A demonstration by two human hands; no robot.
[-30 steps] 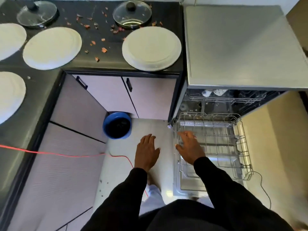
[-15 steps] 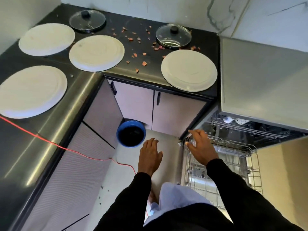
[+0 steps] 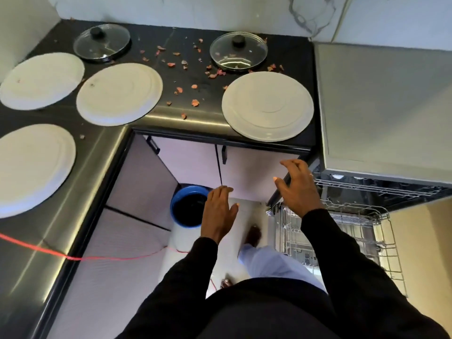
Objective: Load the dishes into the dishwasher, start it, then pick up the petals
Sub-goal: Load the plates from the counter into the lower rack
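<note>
Several white plates lie on the dark L-shaped counter: the nearest (image 3: 267, 106) at the right, one (image 3: 119, 94) in the middle, two more (image 3: 41, 80) (image 3: 31, 167) at the left. Two glass lids (image 3: 238, 50) (image 3: 102, 42) sit at the back, with pink petals (image 3: 194, 102) scattered between them. The dishwasher (image 3: 381, 111) stands open at the right, its lower wire rack (image 3: 342, 231) pulled out and empty. My right hand (image 3: 296, 187) hovers open above the rack's left corner, below the nearest plate. My left hand (image 3: 219, 211) hangs open over the floor, holding nothing.
A blue bucket (image 3: 188, 206) stands on the floor against the cabinet doors (image 3: 247, 172). A red cord (image 3: 97, 258) runs from the left counter down across the floor. My feet (image 3: 253, 236) stand between the cabinets and the rack.
My view has risen from the rack to the counter. My right hand has lifted off the rack and moved up towards the counter edge. My left hand rose slightly.
</note>
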